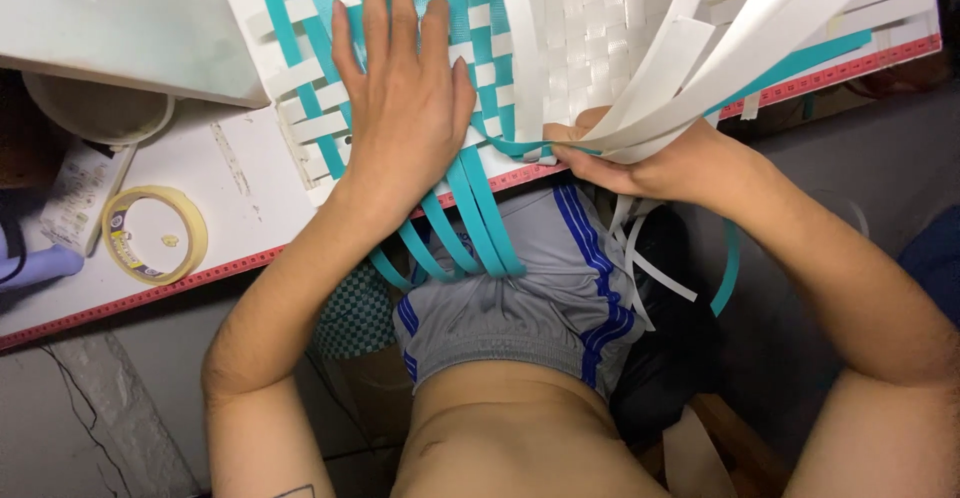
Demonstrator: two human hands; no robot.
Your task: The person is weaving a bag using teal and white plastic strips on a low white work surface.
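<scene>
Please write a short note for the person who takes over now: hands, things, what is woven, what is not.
Left hand: flat, pressing the teal strips on the woven mat.
Right hand: pinching a bunch of white strips at the table edge.
Tape roll lies left of the mat.
Done: most of the mat shows woven.
Left: teal ends hang over the edge; the white bunch is loose.

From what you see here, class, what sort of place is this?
Probably a small home craft workbench. A left hand presses flat a mat of woven teal and white strips, a right hand grips loose white strips, and a roll of tape lies nearby.
</scene>
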